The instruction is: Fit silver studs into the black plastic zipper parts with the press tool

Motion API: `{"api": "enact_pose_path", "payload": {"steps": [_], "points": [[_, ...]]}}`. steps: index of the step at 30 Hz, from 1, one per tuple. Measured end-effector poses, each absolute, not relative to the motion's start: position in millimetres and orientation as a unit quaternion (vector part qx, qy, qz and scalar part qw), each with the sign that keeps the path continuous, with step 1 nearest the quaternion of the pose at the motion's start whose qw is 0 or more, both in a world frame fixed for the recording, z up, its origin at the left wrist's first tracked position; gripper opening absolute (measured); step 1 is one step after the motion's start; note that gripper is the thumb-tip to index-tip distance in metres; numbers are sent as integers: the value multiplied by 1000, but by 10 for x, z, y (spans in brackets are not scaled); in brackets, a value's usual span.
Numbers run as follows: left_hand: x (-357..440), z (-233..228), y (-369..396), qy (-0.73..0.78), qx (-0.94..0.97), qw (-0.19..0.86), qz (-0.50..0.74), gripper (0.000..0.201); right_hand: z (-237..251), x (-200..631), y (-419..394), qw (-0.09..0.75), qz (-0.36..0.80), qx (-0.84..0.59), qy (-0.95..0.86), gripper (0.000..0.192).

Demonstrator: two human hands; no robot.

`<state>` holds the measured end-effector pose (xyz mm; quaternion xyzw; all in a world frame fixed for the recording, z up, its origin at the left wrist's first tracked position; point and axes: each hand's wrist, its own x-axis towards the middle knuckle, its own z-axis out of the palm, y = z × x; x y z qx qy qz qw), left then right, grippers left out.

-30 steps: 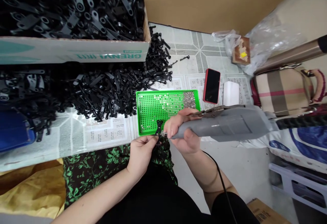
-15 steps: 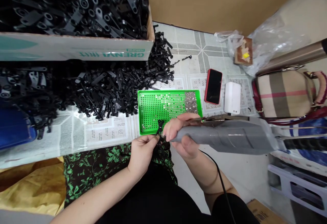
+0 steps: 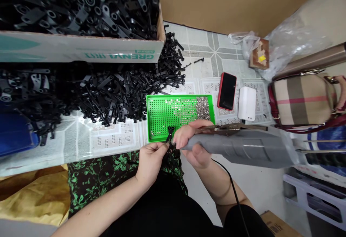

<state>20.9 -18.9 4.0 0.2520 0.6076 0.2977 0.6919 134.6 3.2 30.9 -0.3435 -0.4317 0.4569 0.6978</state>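
Note:
My left hand [image 3: 151, 159] pinches a small black plastic part [image 3: 170, 131] at the near edge of the green tray [image 3: 148, 119]. My right hand [image 3: 193, 141] is wrapped around the front of a grey electric screwdriver [image 3: 238, 146], which lies level and points left. Its tip meets the black part beside my left fingertips; the exact contact is hidden by my fingers. Small silver screws [image 3: 202, 108] crowd the right end of the perforated tray, and others sit scattered in its holes. A black cord [image 3: 229, 179] hangs below my right forearm.
Black plastic parts [image 3: 116, 96] lie heaped left of the tray, below a full cardboard box [image 3: 108, 49]. A red-edged phone [image 3: 227, 91], a white device [image 3: 247, 103] and a checked handbag [image 3: 302, 100] are on the right. A blue bin [image 3: 17, 132] stands far left.
Both hands keep their hold on the black part and the screwdriver. The screwdriver's rear end sits slightly lower, and the view has shifted a little.

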Motion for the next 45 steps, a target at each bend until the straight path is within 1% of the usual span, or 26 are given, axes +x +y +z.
{"api": "enact_pose_path", "payload": {"steps": [7, 16, 21, 25, 30, 39, 45], "points": [[210, 42, -188, 610, 253, 692, 291, 24, 241, 1374, -30, 698, 463, -335, -432, 36], [225, 43, -175, 613, 252, 688, 295, 21, 257, 1370, -39, 695, 466, -332, -435, 34], [216, 39, -184, 612, 251, 689, 295, 21, 266, 1368, -29, 684, 461, -354, -441, 33], [193, 28, -210, 599, 249, 700, 298, 20, 255, 1375, -18, 693, 458, -346, -437, 33], [163, 5, -237, 575, 264, 715, 297, 22, 249, 1375, -10, 691, 457, -342, -443, 33], [180, 3, -243, 595, 287, 691, 293, 31, 282, 1361, 26, 690, 456, -349, -440, 31], [167, 8, -240, 591, 286, 695, 293, 29, 272, 1355, 55, 709, 467, -329, -413, 31]]}}
